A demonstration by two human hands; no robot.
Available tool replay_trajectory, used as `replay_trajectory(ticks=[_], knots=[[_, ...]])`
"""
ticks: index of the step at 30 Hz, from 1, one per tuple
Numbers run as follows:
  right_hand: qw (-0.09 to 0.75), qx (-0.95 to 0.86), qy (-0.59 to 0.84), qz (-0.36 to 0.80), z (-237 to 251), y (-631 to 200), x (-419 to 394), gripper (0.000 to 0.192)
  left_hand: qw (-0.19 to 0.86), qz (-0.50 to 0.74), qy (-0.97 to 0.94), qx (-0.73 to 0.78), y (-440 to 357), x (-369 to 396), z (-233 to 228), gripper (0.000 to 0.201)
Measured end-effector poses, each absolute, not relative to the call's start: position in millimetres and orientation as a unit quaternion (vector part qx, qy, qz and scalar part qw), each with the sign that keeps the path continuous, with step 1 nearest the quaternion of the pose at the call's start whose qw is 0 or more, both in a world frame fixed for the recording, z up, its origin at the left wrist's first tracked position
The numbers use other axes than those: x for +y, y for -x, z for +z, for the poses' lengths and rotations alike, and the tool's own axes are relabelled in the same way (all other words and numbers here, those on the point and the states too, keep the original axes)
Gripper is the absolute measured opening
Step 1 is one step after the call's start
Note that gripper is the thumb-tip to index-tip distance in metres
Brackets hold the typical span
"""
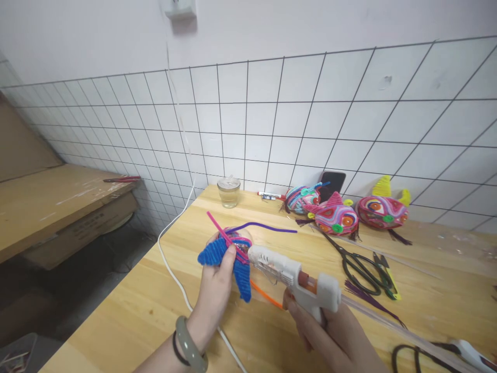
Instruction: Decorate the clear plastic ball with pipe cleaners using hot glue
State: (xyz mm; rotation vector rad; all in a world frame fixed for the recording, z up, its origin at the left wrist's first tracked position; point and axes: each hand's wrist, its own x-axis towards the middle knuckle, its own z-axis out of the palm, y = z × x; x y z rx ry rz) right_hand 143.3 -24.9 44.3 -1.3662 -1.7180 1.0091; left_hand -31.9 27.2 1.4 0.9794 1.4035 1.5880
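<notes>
My left hand (pixel 218 287) is closed around a pipe-cleaner figure (pixel 244 247), its thumb pressing on the front. Two blue fuzzy flaps (pixel 213 253) stick out from the figure, and a pink pipe cleaner (pixel 216 224) juts up at its top. From there a purple pipe cleaner (pixel 267 226) extends to the right. My right hand (pixel 330 331) grips a white hot glue gun (pixel 283 267) by its handle. The gun's nozzle points left at the figure; whether it touches is unclear. Beneath the gun, an orange pipe cleaner (pixel 267 295) shows partly.
Several colourful pipe-cleaner figures (pixel 336 216) sit along the wall near a phone (pixel 333 185). Black scissors (pixel 361 272), yellow-handled snips (pixel 388 274) and a purple tassel (pixel 373 300) lie to the right. A glass (pixel 229 192) stands at the back; a white cable (pixel 171 274) crosses the left edge.
</notes>
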Motion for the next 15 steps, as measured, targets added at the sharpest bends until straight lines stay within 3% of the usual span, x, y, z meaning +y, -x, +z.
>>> replay_trajectory(ticks=[15], knots=[[0.363,-0.665,0.518,0.397,33.7,-143.7,-21.9,0.037,0.407,0.655,-0.348,0.533,35.7,28.8,-8.7,0.034]])
